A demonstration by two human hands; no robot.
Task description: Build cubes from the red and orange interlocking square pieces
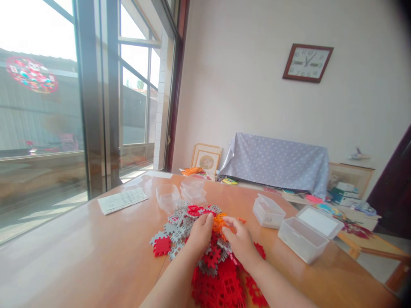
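An orange interlocking building piece (pixel 219 223) is held up over the pile, between my two hands. My left hand (pixel 201 233) grips its left side, thumb on top and the other fingers mostly hidden. My right hand (pixel 240 241) is at its right side with thumb and forefinger bent around the edge. Beneath and around them lies a heap of notched plastic pieces: grey ones (pixel 179 233) to the left and back, red ones (pixel 229 284) nearest me. A flat red square (pixel 162 246) lies at the heap's left edge.
Clear plastic tubs (pixel 167 197) stand behind the heap. Two more boxes, a small one (pixel 268 211) and an open-lidded one (pixel 303 239), are on the right. A paper sheet (pixel 123 200) lies at the left of the wooden table (pixel 105 256). Windows line the left side.
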